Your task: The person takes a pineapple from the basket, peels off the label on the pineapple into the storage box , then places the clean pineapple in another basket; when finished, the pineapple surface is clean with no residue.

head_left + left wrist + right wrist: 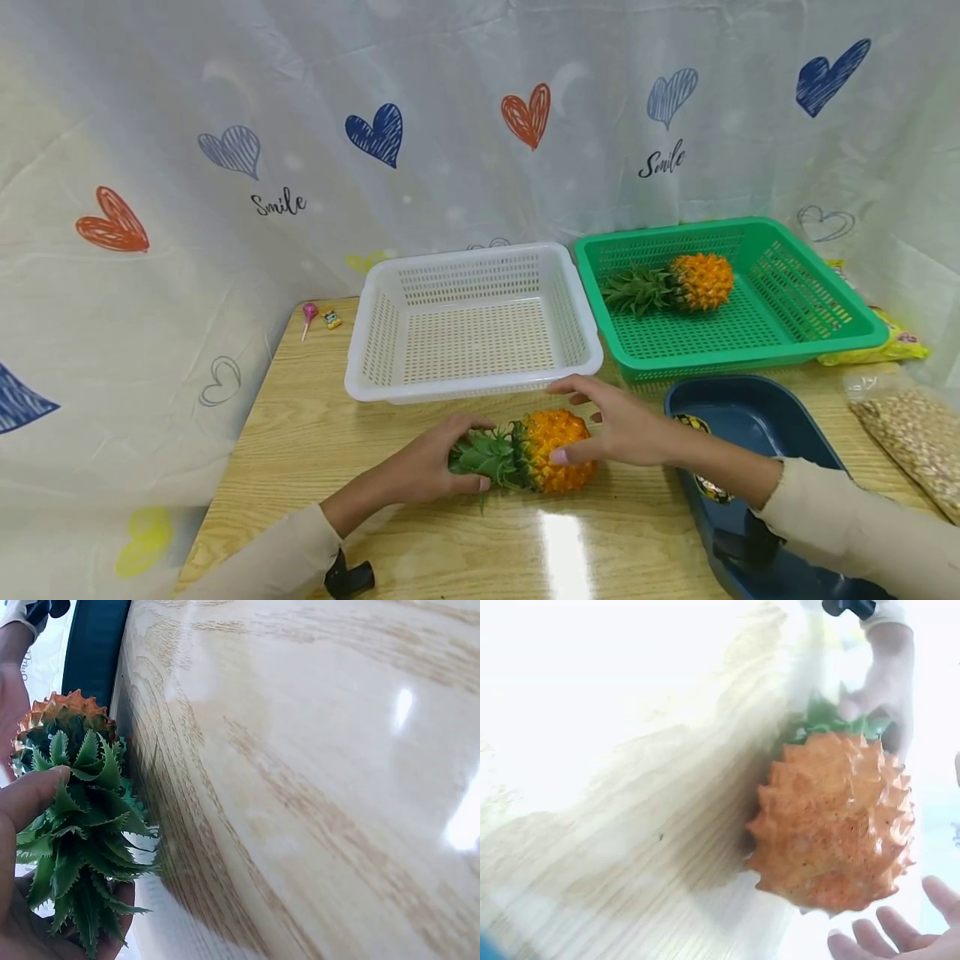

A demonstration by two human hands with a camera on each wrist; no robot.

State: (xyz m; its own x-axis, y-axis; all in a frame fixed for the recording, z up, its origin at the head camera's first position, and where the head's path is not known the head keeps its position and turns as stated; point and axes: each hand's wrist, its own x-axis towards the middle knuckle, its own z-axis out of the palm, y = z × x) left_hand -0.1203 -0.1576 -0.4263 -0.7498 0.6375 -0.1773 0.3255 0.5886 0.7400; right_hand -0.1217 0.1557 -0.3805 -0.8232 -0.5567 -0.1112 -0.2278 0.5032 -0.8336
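Note:
A small orange pineapple lies on its side on the wooden table, green leaves pointing left. My left hand holds it by those leaves; in the left wrist view its thumb presses one side while fingers show beyond the other. Over the fruit's right end is my right hand, fingers apart and thumb at the orange skin. Whether that thumb touches is unclear. The right wrist view has the right fingers spread beside the fruit. A second pineapple lies in the green basket.
Behind the hands is a white basket. A dark blue tray with a round patterned item sits under the right forearm. At far right are a bag of pale pieces and yellow packaging. A lollipop lies back left.

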